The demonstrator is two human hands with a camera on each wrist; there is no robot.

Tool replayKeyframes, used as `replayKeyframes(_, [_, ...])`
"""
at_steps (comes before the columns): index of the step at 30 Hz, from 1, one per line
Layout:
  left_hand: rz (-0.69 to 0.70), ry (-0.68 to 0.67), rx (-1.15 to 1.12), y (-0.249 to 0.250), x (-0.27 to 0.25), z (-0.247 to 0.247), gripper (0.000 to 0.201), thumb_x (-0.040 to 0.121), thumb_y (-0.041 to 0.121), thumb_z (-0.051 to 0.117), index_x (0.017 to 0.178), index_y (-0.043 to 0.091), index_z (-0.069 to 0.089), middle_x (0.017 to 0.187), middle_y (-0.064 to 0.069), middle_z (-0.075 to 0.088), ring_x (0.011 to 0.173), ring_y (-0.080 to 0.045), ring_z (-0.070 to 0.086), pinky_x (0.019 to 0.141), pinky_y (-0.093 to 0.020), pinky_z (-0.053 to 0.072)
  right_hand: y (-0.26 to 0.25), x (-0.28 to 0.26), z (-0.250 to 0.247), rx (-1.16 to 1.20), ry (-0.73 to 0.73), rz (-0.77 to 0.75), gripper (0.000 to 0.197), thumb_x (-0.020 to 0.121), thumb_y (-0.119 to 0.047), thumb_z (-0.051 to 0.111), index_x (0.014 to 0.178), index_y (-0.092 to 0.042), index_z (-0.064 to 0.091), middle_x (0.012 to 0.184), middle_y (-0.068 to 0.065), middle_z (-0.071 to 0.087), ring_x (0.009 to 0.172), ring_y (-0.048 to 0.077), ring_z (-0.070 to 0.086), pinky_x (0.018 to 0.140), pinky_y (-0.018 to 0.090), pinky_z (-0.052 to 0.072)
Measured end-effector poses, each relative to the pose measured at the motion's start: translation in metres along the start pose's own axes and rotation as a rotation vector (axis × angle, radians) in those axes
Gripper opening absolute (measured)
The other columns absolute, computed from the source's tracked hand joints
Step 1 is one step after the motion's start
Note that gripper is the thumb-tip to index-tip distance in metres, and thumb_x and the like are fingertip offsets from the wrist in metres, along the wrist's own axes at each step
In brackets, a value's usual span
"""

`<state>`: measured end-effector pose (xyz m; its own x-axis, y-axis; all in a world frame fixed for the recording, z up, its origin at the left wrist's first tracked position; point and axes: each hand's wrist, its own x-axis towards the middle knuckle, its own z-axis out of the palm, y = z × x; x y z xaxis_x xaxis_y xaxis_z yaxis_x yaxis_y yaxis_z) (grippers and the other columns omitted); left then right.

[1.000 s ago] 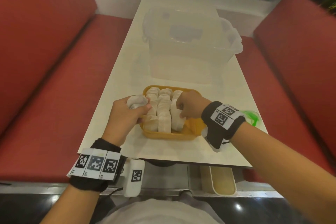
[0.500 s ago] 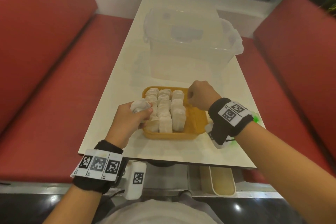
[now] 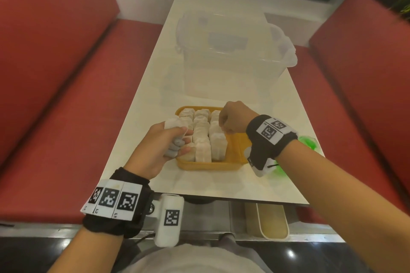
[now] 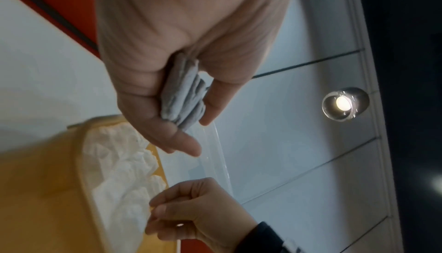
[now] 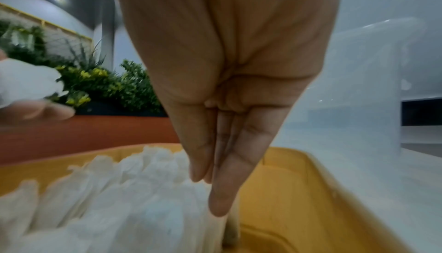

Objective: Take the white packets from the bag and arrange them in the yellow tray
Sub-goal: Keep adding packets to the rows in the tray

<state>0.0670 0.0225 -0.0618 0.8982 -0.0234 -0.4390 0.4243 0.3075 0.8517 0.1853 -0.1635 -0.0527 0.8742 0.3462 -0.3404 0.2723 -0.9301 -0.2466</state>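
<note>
A yellow tray (image 3: 206, 165) near the table's front edge holds three rows of white packets (image 3: 202, 137). My left hand (image 3: 177, 139) hovers at the tray's left side and grips a bundle of white packets (image 3: 174, 123); the left wrist view shows them stacked in the fist (image 4: 184, 96). My right hand (image 3: 224, 126) is over the far end of the right row. In the right wrist view its fingers (image 5: 203, 153) are straight and pressed together, tips touching the packet tops (image 5: 119, 200), with nothing seen between them. A green plastic bag (image 3: 308, 143) lies under my right wrist.
A large clear plastic box (image 3: 233, 57) with a lid stands just behind the tray. Red bench seats (image 3: 66, 106) flank the narrow white table (image 3: 144, 99). A cream bin (image 3: 273, 221) hangs below the table's front edge.
My right hand left the right row, drew back to the tray's far right corner, then returned to the far end of that row. The left hand stayed put with its bundle.
</note>
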Motion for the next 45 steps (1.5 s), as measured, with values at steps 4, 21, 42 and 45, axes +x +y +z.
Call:
replayKeyframes(4, [-0.088,-0.159,-0.151,0.006,-0.002,0.005,0.03,0.095,-0.002,0.038,0.116,-0.015,0.054,0.068,-0.009,0.04,0.049,-0.008,0.061,0.075,-0.024,0.059,0.01,-0.011,-0.017,0.182,0.146,0.024,0.017,0.085,0.0,0.061,0.096,-0.005,0.072,0.088,0.009,0.069,0.073,0.018,0.064,0.069,0.022,0.052])
replayKeyframes(21, [-0.053,-0.394,-0.092,0.002,-0.007,0.039,0.032,0.092,-0.01,0.046,0.122,-0.003,0.055,0.121,-0.023,0.064,0.111,-0.032,0.064,0.091,-0.033,0.055,-0.013,-0.077,0.001,0.769,0.325,-0.199,0.006,0.077,-0.008,0.076,0.077,-0.007,0.071,0.07,0.006,0.066,0.052,0.009,0.056,0.054,0.02,0.046])
replayKeyframes(42, [0.042,-0.087,0.01,-0.005,-0.008,0.041,0.014,0.087,-0.002,0.059,0.096,0.006,0.065,0.061,0.006,0.069,0.048,-0.002,0.061,0.043,-0.014,0.046,-0.018,-0.112,-0.029,0.731,0.187,-0.334,0.006,0.082,-0.001,0.069,0.088,0.0,0.07,0.066,0.006,0.064,0.057,0.009,0.057,0.048,0.023,0.048])
replayKeyframes(45, [0.065,-0.112,0.007,-0.006,-0.009,0.041,0.018,0.085,-0.003,0.061,0.101,0.005,0.066,0.068,0.003,0.071,0.059,-0.004,0.066,0.059,-0.021,0.058,-0.019,-0.101,-0.018,0.606,0.278,-0.27,0.004,0.081,-0.005,0.07,0.085,-0.004,0.071,0.07,-0.003,0.065,0.056,0.004,0.059,0.057,0.029,0.055])
